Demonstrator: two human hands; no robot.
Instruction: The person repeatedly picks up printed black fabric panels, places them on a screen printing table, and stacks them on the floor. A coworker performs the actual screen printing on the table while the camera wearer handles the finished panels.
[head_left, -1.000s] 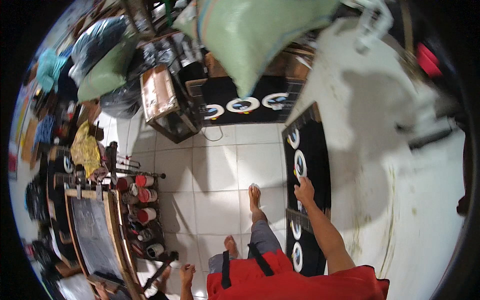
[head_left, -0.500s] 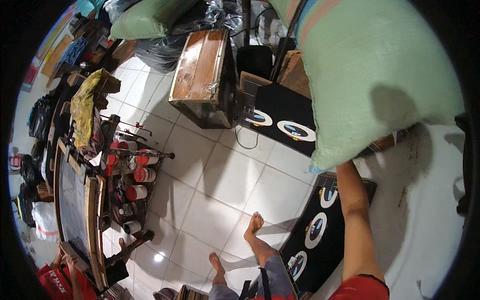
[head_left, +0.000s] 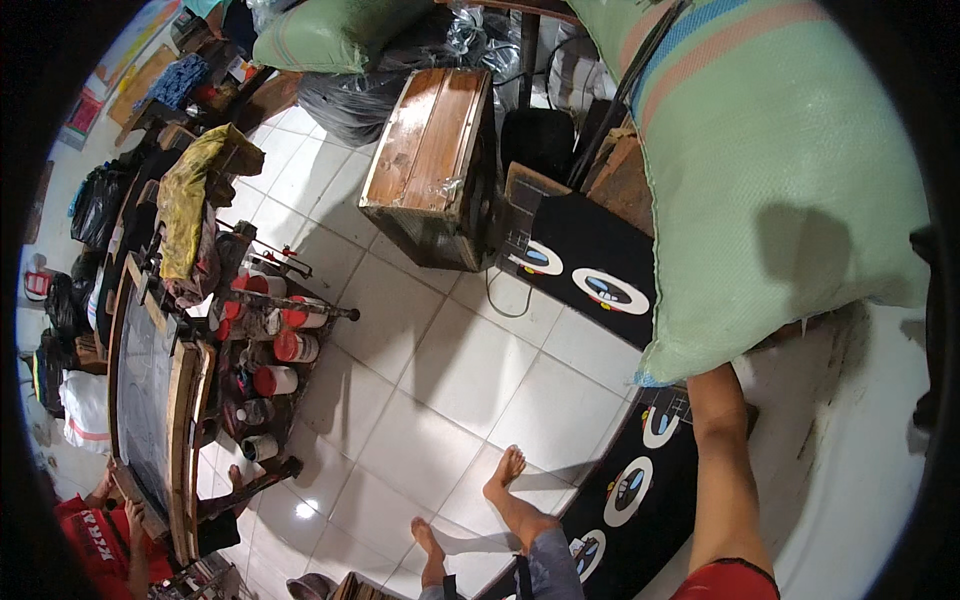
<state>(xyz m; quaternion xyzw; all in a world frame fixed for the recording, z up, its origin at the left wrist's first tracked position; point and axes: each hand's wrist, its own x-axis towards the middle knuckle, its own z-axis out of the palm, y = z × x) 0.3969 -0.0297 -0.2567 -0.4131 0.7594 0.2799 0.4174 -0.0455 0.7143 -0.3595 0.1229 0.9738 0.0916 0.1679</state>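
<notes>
My right arm (head_left: 728,465) reaches forward from the lower edge, its hand hidden beneath the corner of a large, pale green woven sack (head_left: 780,170) with blue and pink stripes. Under and beside that arm lies a long black board (head_left: 665,500) printed with white oval cartoon eyes. A similar printed board (head_left: 560,210) lies further forward, partly covered by the sack. My left hand is out of view; my bare feet (head_left: 500,470) are on the tiled floor.
A wooden box (head_left: 420,130) stands ahead. On the left are a printing stand with a screen frame (head_left: 180,440), red-lidded pots (head_left: 295,347), a yellow cloth (head_left: 190,190) and bags (head_left: 95,210). Another person (head_left: 100,545) in red holds the frame at lower left.
My right hand has left the printed board and gone forward under the green sack. The view has turned, and the sack looms larger on the right. My left hand has left the view.
</notes>
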